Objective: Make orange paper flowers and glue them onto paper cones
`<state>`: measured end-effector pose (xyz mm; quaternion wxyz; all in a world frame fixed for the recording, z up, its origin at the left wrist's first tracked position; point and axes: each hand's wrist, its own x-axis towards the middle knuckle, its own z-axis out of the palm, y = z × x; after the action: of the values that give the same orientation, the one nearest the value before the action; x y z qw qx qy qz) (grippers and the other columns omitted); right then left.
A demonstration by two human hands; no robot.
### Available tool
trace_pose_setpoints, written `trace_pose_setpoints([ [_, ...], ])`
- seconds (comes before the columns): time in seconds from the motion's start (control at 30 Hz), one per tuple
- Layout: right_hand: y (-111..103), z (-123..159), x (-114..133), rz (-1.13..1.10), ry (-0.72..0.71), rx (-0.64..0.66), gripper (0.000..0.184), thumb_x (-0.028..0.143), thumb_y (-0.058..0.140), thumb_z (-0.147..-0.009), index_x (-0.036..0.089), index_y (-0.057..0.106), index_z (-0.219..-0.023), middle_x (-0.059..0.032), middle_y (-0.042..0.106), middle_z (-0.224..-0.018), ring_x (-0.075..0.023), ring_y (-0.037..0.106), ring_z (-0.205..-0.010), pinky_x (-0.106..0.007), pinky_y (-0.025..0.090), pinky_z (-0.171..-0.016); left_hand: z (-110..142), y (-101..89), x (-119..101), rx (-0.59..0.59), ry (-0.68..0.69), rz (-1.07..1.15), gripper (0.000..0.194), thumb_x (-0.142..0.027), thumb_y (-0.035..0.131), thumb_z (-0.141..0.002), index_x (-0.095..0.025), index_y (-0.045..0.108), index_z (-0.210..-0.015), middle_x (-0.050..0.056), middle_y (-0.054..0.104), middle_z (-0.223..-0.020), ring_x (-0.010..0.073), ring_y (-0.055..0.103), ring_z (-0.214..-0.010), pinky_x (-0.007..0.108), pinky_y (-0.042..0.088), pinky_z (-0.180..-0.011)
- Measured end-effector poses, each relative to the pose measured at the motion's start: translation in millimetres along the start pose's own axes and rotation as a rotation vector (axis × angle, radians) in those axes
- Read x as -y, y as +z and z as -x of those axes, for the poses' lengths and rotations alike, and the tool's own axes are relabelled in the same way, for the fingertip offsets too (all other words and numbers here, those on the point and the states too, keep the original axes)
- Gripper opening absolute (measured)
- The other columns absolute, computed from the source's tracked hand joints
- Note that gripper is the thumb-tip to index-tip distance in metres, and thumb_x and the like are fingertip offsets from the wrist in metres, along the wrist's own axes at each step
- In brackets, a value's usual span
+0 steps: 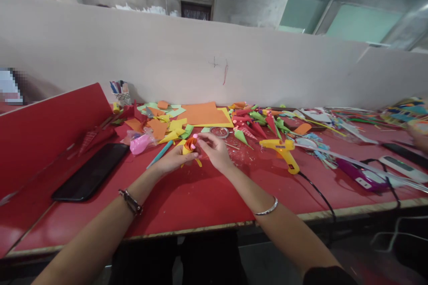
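Near the middle of the red table, my left hand (177,160) is closed around a small yellow and orange rolled paper piece (189,146). From the right, my right hand (216,151) meets it with thumb and fingers pinched together at its upper edge. Small pink spots show by the fingertips; whether these are beads or nails I cannot tell. What the right fingers grip is hidden. A teal pen-like stick (160,154) lies just left of the hands, and a pink lump in clear plastic (140,143) sits beyond it.
A yellow glue gun (282,152) with a black cord lies to the right, before a purple power strip (359,174). Paper cones (256,120) and coloured sheets (200,113) cover the back. A black phone (91,173) lies left; another person's hand (417,136) shows far right.
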<state>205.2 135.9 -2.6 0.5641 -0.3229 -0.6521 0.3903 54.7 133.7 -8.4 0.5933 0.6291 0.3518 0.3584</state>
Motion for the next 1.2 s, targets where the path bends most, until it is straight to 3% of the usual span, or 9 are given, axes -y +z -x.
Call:
trace_pose_setpoints([
  [0.17, -2.4, -1.5, -6.0, 0.079, -0.001, -0.038, 0.017, 0.031, 0.048, -0.078, 0.021, 0.06, -0.086, -0.0026, 0.061, -0.087, -0.0142, 0.057, -0.08, -0.026, 0.047, -0.068, -1.7, -1.0, -0.4, -0.109, 0.064, -0.006, 0.022, -0.035, 0.061, -0.068, -0.014, 0.054, -0.067, -0.005, 0.041, -0.052, 0.0053, 0.032, -0.047, 0.02, 0.024, -0.045],
  [0.33, -1.6, -0.4, -5.2, 0.151, -0.047, 0.016, 0.018, 0.027, 0.053, -0.075, 0.021, 0.06, -0.09, -0.0016, 0.059, -0.08, -0.0136, 0.055, -0.074, -0.026, 0.046, -0.066, -4.9, -5.3, 4.6, -0.257, 0.114, 0.007, 0.025, -0.034, 0.06, -0.071, -0.014, 0.051, -0.057, -0.004, 0.046, -0.048, 0.006, 0.039, -0.047, 0.021, 0.031, -0.05],
  [0.5, -2.8, 1.2, 2.3, 0.217, -0.123, 0.085, 0.021, 0.027, 0.053, -0.077, 0.024, 0.061, -0.096, -0.0021, 0.056, -0.083, -0.0134, 0.054, -0.075, -0.026, 0.045, -0.064, -6.6, -5.7, 3.7, -0.313, 0.154, 0.012, 0.021, -0.034, 0.06, -0.071, -0.014, 0.056, -0.066, -0.002, 0.053, -0.052, 0.0072, 0.045, -0.048, 0.021, 0.035, -0.052],
  [0.7, -4.3, 1.9, 4.0, 0.335, -0.209, 0.095, 0.015, 0.026, 0.052, -0.079, 0.023, 0.062, -0.089, -0.002, 0.056, -0.08, -0.0137, 0.053, -0.075, -0.026, 0.042, -0.064, -5.8, -5.5, 2.8, -0.289, 0.117, 0.005, 0.028, -0.037, 0.057, -0.073, -0.014, 0.054, -0.059, -0.001, 0.053, -0.048, 0.0072, 0.045, -0.043, 0.021, 0.035, -0.048],
  [1.0, -4.5, 1.4, 0.0, 0.463, -0.274, 0.147, 0.008, 0.022, 0.051, -0.078, 0.018, 0.054, -0.072, 0.0004, 0.051, -0.068, -0.0119, 0.048, -0.065, -0.023, 0.039, -0.059, -2.8, -4.0, -6.8, -0.299, 0.103, -0.305, 0.038, -0.044, 0.056, -0.069, -0.014, 0.047, -0.047, -0.004, 0.045, -0.041, 0.0058, 0.038, -0.041, 0.02, 0.029, -0.044],
  [1.2, -0.8, 2.7, -0.4, 0.424, -0.261, 0.145, 0.004, 0.02, 0.05, -0.078, 0.018, 0.053, -0.076, 0.0002, 0.053, -0.069, -0.012, 0.05, -0.064, -0.023, 0.039, -0.059, -5.0, -5.6, 0.0, -0.254, 0.074, -0.233, 0.037, -0.046, 0.055, -0.069, -0.014, 0.048, -0.053, -0.005, 0.044, -0.045, 0.0056, 0.036, -0.043, 0.02, 0.027, -0.045],
])
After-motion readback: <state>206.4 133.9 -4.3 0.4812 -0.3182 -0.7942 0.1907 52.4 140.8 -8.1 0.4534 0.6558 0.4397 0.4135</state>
